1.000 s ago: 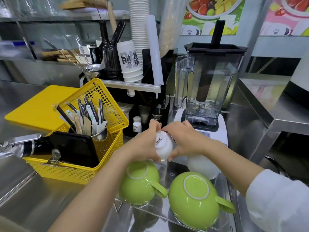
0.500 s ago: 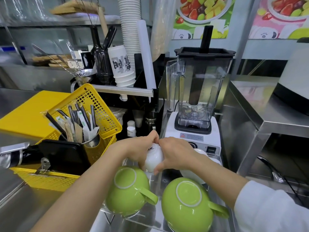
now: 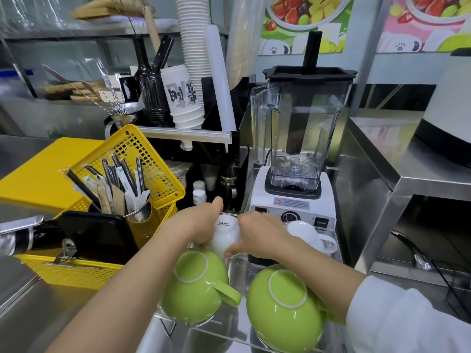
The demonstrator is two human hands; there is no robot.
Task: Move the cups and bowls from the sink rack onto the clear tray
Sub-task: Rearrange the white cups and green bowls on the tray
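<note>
White cup clamped between both hands over clear tray on steel counter.

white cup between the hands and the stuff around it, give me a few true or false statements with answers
1. Both hands grip the small white cup: the left hand and the right hand are on its sides. True.
2. The white cup is held mouth up. False: it is base up, with printed lettering showing on the base.
3. Two green cups sit upside down on the clear tray. True.
4. The blender jar is full of fruit. False: the jar looks empty, with only the black tamper standing in it.
5. The cutlery stands in a red basket. False: it stands in a metal cup inside the yellow basket.
6. Another white cup sits upside down right of the hands. True.
</note>
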